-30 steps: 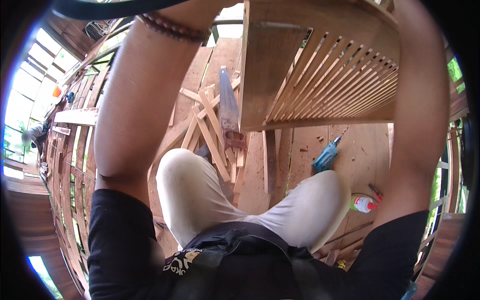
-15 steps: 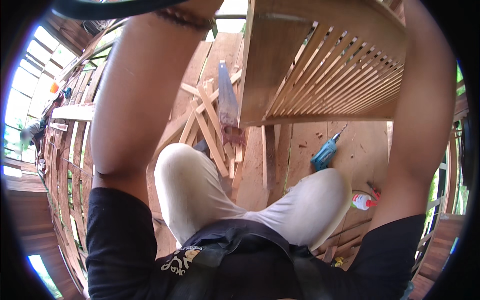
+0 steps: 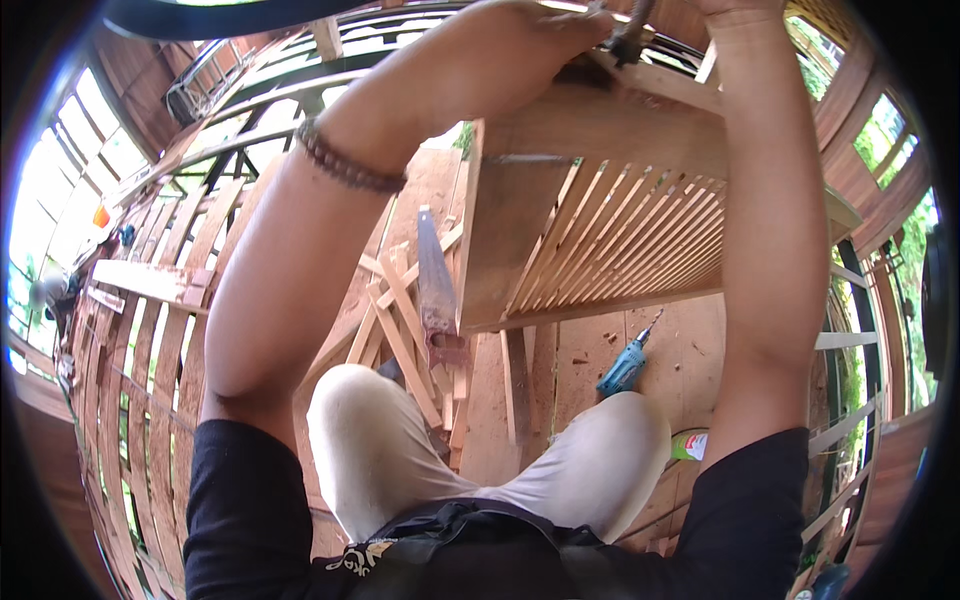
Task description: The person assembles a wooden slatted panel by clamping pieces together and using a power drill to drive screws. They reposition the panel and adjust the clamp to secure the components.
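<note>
A brown wooden panel with many thin slats (image 3: 600, 235) stands tilted in front of my knees. My left hand (image 3: 580, 28) is at its upper edge, fingers bent together; what they hold, if anything, is hidden. Right beside those fingertips is a dark, narrow tool with a brownish shaft (image 3: 630, 42), perhaps a hammer, running up out of the picture. My right hand (image 3: 742, 8) is cut off by the top edge, to the right of that tool, so its fingers do not show. My right forearm passes in front of the panel's right part.
A handsaw (image 3: 436, 270) lies on loose wooden strips (image 3: 400, 330) left of the panel. On the plank floor are a blue power drill (image 3: 625, 368) with a bit and a white-and-green bottle (image 3: 689, 445) by my right knee. Slatted boards (image 3: 140, 370) extend on the left.
My view has tilted upward, so the panel, saw and drill sit lower. My left hand has come into view at the panel's upper edge, and part of my right hand shows.
</note>
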A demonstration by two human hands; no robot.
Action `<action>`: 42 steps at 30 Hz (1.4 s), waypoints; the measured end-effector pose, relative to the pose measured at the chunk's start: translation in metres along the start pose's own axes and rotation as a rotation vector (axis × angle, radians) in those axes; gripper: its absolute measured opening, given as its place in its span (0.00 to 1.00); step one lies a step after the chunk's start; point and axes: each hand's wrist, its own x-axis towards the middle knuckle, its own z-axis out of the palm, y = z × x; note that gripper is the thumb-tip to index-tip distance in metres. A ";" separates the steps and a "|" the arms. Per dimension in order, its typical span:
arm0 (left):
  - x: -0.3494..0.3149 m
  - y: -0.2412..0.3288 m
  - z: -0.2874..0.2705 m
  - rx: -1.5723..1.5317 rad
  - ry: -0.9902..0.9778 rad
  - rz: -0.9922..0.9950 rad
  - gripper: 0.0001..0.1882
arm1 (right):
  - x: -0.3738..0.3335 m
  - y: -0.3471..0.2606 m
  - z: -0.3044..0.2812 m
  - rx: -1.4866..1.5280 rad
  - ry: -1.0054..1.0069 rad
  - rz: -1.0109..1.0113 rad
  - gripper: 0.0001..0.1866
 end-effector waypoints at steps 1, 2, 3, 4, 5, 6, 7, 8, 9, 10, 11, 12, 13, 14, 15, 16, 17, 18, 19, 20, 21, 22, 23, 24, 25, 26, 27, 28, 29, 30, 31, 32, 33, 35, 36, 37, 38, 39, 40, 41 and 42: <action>0.005 -0.018 0.009 0.164 0.115 0.238 0.26 | -0.001 -0.002 0.001 0.002 0.017 0.015 0.12; 0.005 -0.032 0.000 0.503 0.032 0.389 0.22 | -0.001 -0.006 0.001 0.004 0.032 0.031 0.12; 0.001 -0.027 -0.004 0.821 -0.017 0.558 0.19 | -0.005 -0.002 0.000 -0.008 0.056 0.027 0.12; 0.001 -0.025 -0.003 0.684 -0.029 0.328 0.20 | -0.009 0.002 0.001 -0.018 0.079 0.024 0.13; 0.001 -0.021 0.001 0.545 -0.037 0.097 0.21 | -0.012 0.005 0.001 -0.026 0.100 0.022 0.13; -0.003 -0.013 0.005 0.398 -0.036 -0.134 0.22 | -0.015 0.006 0.006 -0.041 0.140 0.037 0.14; -0.001 -0.004 0.010 0.447 -0.023 -0.132 0.27 | -0.017 0.002 0.010 -0.064 0.178 0.045 0.15; -0.001 -0.003 0.011 0.468 0.002 -0.122 0.29 | -0.019 0.000 0.014 -0.085 0.216 0.053 0.17; -0.002 -0.006 0.013 0.491 0.027 -0.114 0.32 | -0.020 -0.001 0.018 -0.093 0.229 0.050 0.18; -0.003 -0.007 0.015 0.511 0.046 -0.105 0.35 | -0.024 -0.002 0.021 -0.101 0.249 0.049 0.19; -0.003 -0.006 0.017 0.539 0.062 -0.130 0.34 | -0.027 -0.002 0.023 -0.108 0.268 0.047 0.20; -0.004 -0.003 0.017 0.529 0.056 -0.162 0.34 | -0.029 -0.002 0.023 -0.073 0.260 0.068 0.21; -0.003 0.003 0.017 0.521 0.052 -0.186 0.33 | -0.029 -0.004 0.022 -0.042 0.250 0.083 0.21; -0.003 0.008 0.017 0.512 0.048 -0.210 0.33 | -0.029 -0.006 0.021 -0.013 0.240 0.099 0.21; -0.003 0.007 0.020 0.527 0.079 -0.209 0.32 | -0.030 -0.007 0.020 -0.045 0.255 0.099 0.21; -0.004 0.005 0.020 0.532 0.088 -0.203 0.32 | -0.031 -0.003 0.021 -0.046 0.228 0.082 0.20; -0.005 0.003 0.020 0.536 0.096 -0.197 0.32 | -0.030 -0.003 0.021 -0.041 0.244 0.083 0.19; -0.006 0.003 0.019 0.540 0.104 -0.191 0.32 | -0.028 -0.004 0.022 -0.036 0.260 0.085 0.18; -0.004 0.000 0.019 0.526 0.097 -0.175 0.33 | -0.026 -0.004 0.019 -0.019 0.253 0.083 0.18; -0.003 -0.002 0.021 0.551 0.107 -0.161 0.33 | -0.020 -0.004 0.016 -0.003 0.246 0.081 0.17; -0.003 -0.004 0.021 0.577 0.118 -0.146 0.33 | -0.017 -0.004 0.013 0.014 0.239 0.078 0.16; -0.003 -0.006 0.023 0.603 0.128 -0.131 0.33 | -0.018 -0.004 0.010 0.042 0.230 0.111 0.16; -0.005 -0.005 0.025 0.557 0.152 -0.114 0.33 | -0.016 -0.005 0.010 0.069 0.215 0.140 0.15; -0.004 -0.006 0.024 0.566 0.147 -0.116 0.33 | -0.016 -0.005 0.010 0.097 0.200 0.169 0.15; -0.004 -0.007 0.024 0.574 0.144 -0.118 0.33 | -0.015 -0.005 0.007 0.091 0.162 0.172 0.15; -0.003 -0.007 0.023 0.582 0.140 -0.119 0.33 | -0.015 -0.005 0.004 0.085 0.125 0.176 0.15; -0.004 -0.005 0.023 0.568 0.126 -0.144 0.33 | -0.014 -0.005 0.002 0.079 0.087 0.179 0.15; -0.004 -0.001 0.023 0.555 0.112 -0.168 0.33 | -0.014 -0.004 0.002 0.065 0.087 0.166 0.15; -0.004 0.001 0.022 0.543 0.099 -0.192 0.32 | -0.015 -0.002 0.003 0.051 0.086 0.154 0.15; -0.004 0.000 0.022 0.537 0.105 -0.185 0.32 | -0.015 -0.001 0.003 0.039 0.085 0.141 0.15; -0.005 -0.002 0.022 0.531 0.112 -0.181 0.32 | -0.015 -0.001 0.005 0.055 0.097 0.150 0.15; -0.006 -0.003 0.021 0.526 0.118 -0.179 0.32 | -0.016 0.000 0.006 0.073 0.109 0.159 0.15; -0.008 -0.003 0.019 0.535 0.118 -0.169 0.32 | -0.016 0.001 0.008 0.092 0.121 0.167 0.15; -0.001 -0.001 0.025 0.514 0.125 -0.114 0.31 | -0.016 -0.007 0.004 0.054 0.068 0.131 0.14; 0.001 0.000 0.026 0.527 0.097 -0.106 0.31 | -0.015 -0.012 0.001 0.033 0.042 0.114 0.14; -0.002 0.002 0.022 0.558 0.067 -0.113 0.31 | -0.015 -0.010 0.008 0.023 0.087 0.123 0.14; -0.004 0.004 0.019 0.588 0.037 -0.119 0.31 | -0.016 -0.010 0.020 0.010 0.132 0.132 0.13; -0.005 0.004 0.020 0.574 0.032 -0.137 0.31 | -0.016 -0.008 0.019 0.021 0.125 0.134 0.13; -0.005 0.004 0.021 0.558 0.028 -0.153 0.30 | -0.016 -0.008 0.019 0.030 0.117 0.136 0.13; -0.005 0.004 0.023 0.542 0.022 -0.169 0.29 | -0.018 -0.004 0.006 0.064 0.057 0.131 0.13; -0.004 0.006 0.023 0.537 0.026 -0.194 0.31 | -0.016 -0.003 0.000 0.094 -0.009 0.128 0.14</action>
